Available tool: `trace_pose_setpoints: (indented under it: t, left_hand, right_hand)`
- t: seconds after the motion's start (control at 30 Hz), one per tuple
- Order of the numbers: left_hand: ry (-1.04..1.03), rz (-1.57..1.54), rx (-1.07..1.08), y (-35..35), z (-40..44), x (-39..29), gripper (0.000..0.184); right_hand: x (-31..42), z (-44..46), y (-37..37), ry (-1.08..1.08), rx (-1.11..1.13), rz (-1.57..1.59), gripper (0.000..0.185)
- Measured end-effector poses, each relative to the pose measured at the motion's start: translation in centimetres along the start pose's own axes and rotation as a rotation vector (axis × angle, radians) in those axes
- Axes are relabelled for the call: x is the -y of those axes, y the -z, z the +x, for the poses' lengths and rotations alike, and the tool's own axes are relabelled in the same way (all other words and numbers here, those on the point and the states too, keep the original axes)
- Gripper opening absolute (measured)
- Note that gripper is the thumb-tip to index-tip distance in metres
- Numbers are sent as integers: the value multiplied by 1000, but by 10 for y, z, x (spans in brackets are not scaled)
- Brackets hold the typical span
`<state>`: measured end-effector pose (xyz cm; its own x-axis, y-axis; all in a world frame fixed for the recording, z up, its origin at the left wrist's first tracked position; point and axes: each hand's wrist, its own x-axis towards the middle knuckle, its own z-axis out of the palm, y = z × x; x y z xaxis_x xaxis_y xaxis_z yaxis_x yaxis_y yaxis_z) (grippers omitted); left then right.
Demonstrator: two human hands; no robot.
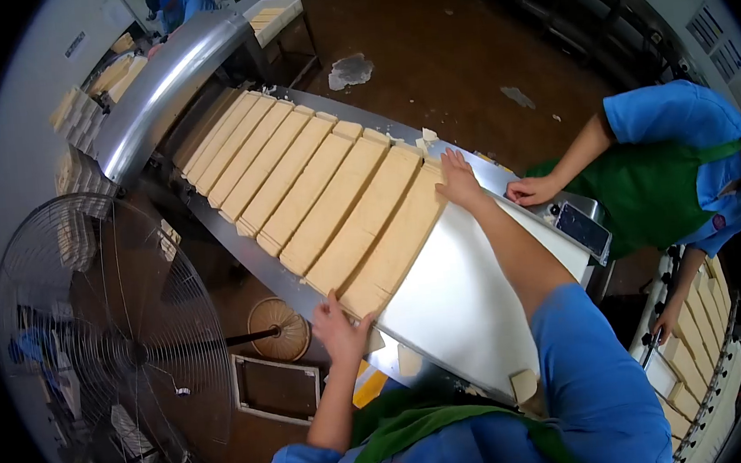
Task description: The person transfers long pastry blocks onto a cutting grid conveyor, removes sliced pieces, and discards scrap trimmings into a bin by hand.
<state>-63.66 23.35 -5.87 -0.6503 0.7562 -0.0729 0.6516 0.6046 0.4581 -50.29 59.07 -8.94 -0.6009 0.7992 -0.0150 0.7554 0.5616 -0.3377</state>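
Long pale-yellow slabs, which look like layered sheets of dough or bean curd, lie side by side across a conveyor belt. My left hand (342, 331) is at the near end of the closest slab (396, 251), thumb and fingers apart against its end. At the far end of that slab, my right hand (460, 179) rests with fingers stretched out over its edge. The slab lies between my two hands, flat on the belt. Just beyond it, another slab (369, 218) sits in line with the row. The white belt (457, 285) shows on my side of the slabs.
A curved metal hood (176, 81) spans the belt's far end. A large wire fan (117, 330) stands at left. At right, a co-worker in a green apron (655, 196) has one hand by a phone (583, 229), the other at a tray of slabs (701, 336). Scraps lie along the belt's edge.
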Motion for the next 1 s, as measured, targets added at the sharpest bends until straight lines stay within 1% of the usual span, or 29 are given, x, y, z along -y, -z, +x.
trace_pose_setpoints:
  t: [0.03,0.07,0.13,0.17,0.23,0.27,0.3,0.33,0.37,0.4,0.43,0.47,0.53,0.57,0.6,0.63,0.67,0.7,0.73,0.77,0.8,0.83,0.87,0.9,0.93,0.97,1.0]
  left_hand:
    - [81,18,81,2,-1,2,94]
    - [75,18,75,-4,-2,7,94]
    - [-53,-122,77,-17,6,6,90]
    - [-120,-49,53,-21,8,1,86]
    - [-132,-58,80,-21,7,-1,85]
    - [-124,-63,103,-22,9,-4,83]
    - [-138,-50,161,-17,9,-6,82]
    - [-162,-49,165,-14,7,-7,82]
    - [-239,-31,232,-11,7,-10,81]
    - [-317,-13,296,-8,7,-14,80]
    - [-385,1,348,-4,6,-20,77]
    - [-408,-1,348,-5,6,-23,77]
    - [-605,-8,409,-5,5,-26,75]
    - [-640,62,485,-3,8,-30,76]
    - [-667,66,477,-4,11,-35,76]
    - [-627,88,469,-7,7,-37,79]
    - [-590,112,470,-12,1,-36,82]
    - [-516,113,537,-28,0,-34,91]
    - [-553,124,541,-30,-5,-41,91]
    - [-481,139,527,-34,-8,-52,94]
    - [-409,156,517,-36,-13,-61,98]
    - [-424,128,485,-42,-16,-59,96]
    - [-459,142,498,-40,-20,-61,96]
    - [-448,144,484,-37,-23,-63,93]
    - [-444,150,472,-37,-29,-71,90]
    - [-425,172,410,-34,-41,-83,86]
    - [-484,200,447,-32,-54,-94,86]
  right_hand:
    - [1,13,-5,-38,2,-50,73]
    - [4,18,-13,-39,-7,-49,73]
    - [4,17,-27,-140,77,132,74]
    - [0,9,-25,-151,58,129,74]
    - [-1,-28,-10,-139,-18,184,72]
    - [-17,-47,-10,-89,-145,191,66]
    - [-24,-70,8,-218,-100,285,54]
    - [-40,-95,11,-246,-224,306,45]
    - [-58,-126,18,-318,-241,490,37]
    - [-81,-159,11,-333,-372,612,33]
    - [-96,-196,18,-511,-316,594,29]
    - [-122,-235,2,-519,-408,841,20]
    - [-117,-310,24,-750,-390,1204,16]
    - [-122,-343,30,-878,-273,1132,20]
    - [-128,-363,38,-996,-155,1060,26]
    - [-120,-370,51,-999,-181,1068,26]
    - [-108,-378,59,-844,-456,508,34]
    - [-90,-381,73,-662,-680,-63,43]
    - [-68,-374,94,-605,-631,284,62]
    - [-86,-374,54,-698,-442,393,86]
    - [-88,-367,33,-745,-47,553,111]
    - [-62,-365,28,-467,8,364,119]
    - [-33,-366,44,-519,19,139,114]
    - [-34,-365,42,-564,9,191,111]
    - [-33,-373,40,-525,-164,110,108]
    - [-35,-379,42,-570,-193,105,106]
    - [-46,-391,28,-508,-355,28,103]
